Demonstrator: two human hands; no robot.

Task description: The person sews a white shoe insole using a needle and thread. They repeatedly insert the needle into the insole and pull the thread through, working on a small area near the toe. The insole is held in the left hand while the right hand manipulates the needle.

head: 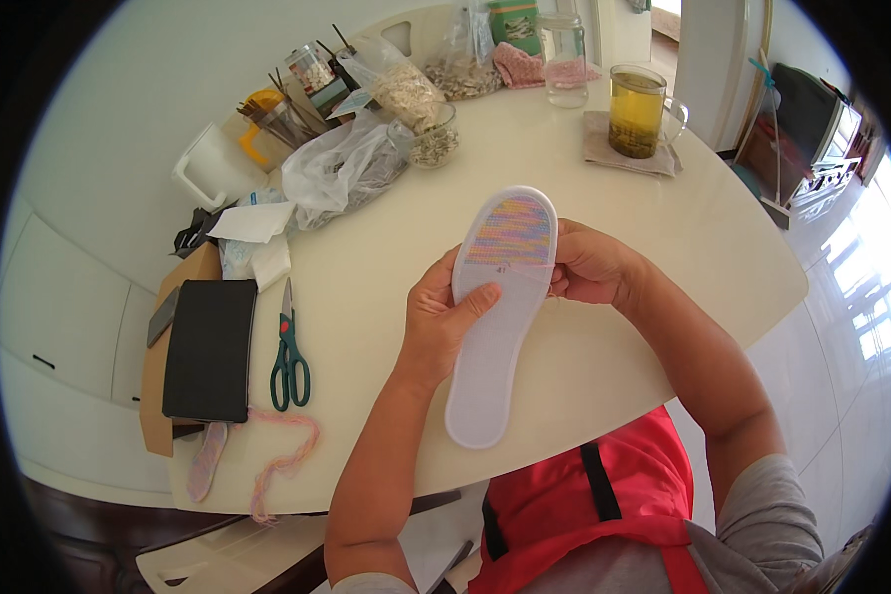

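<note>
A white shoe insole (482, 364) is held over the near part of the table, its upper end covered with pink, yellow and purple stitching (512, 234). My left hand (445, 315) grips its left edge, with the thumb lying on the white mesh below the stitches. At the insole's right edge, my right hand (586, 263) has its fingers curled and partly hidden behind the edge; a pink thread runs across the mesh toward them. Whether those fingers hold a needle cannot be seen. Green-handled scissors (289, 364) and a hank of pink yarn (289, 460) lie to the left.
A black tablet-like case (210, 349) rests on a cardboard box (156, 401) at the left, beside a small stitched insole (208, 462). Plastic bags (341, 171), a glass bowl (435, 141) and a lidded jar (564, 67) stand farther back. A glass mug of tea (635, 111) sits on a folded cloth (598, 145).
</note>
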